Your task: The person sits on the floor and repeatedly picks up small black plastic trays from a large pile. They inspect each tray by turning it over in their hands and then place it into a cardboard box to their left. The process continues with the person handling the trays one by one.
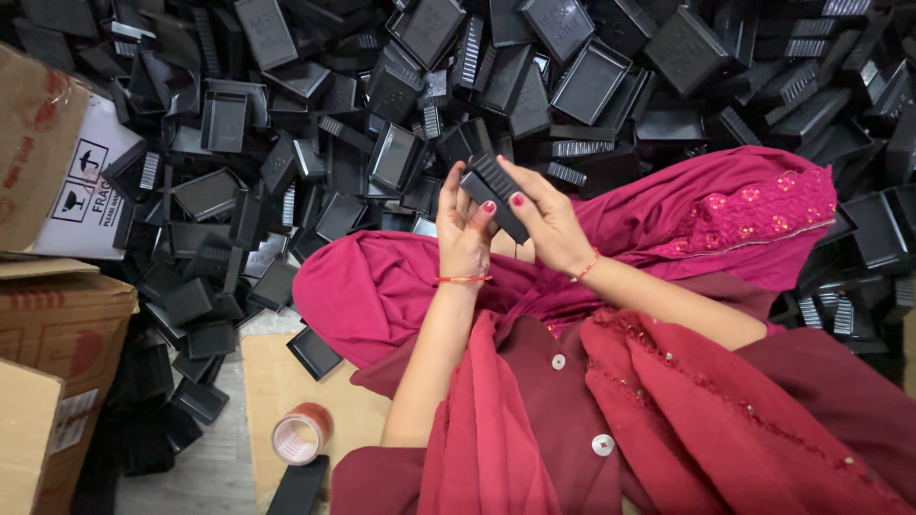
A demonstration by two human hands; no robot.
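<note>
— Holding the black plastic casing (pixel 496 195) between both hands, the person keeps it raised above the lap, in front of the heap of casings (pixel 534 76). How are the fingers set?

— The left hand (pixel 465 229) cups the casing from below and on its near side, thumb and fingertips closed on its edges. The right hand (pixel 547 221) pinches the opposite long edge, fingers curled over the top.

— Handling properties?

— Judged from its thin moulded walls: light, stiff, smooth on the flat faces. The ribbed end gives better purchase, so the long edges or the ribs are the sound places to grip. The thin rim may crack if squeezed hard.

— Containers?

— Cardboard boxes (pixel 57 324) stand at the left; their contents cannot be seen. The loose casings lie uncontained on the floor. A roll of tape (pixel 301 434) rests on a flat cardboard sheet (pixel 277 381) near the left knee.
</note>
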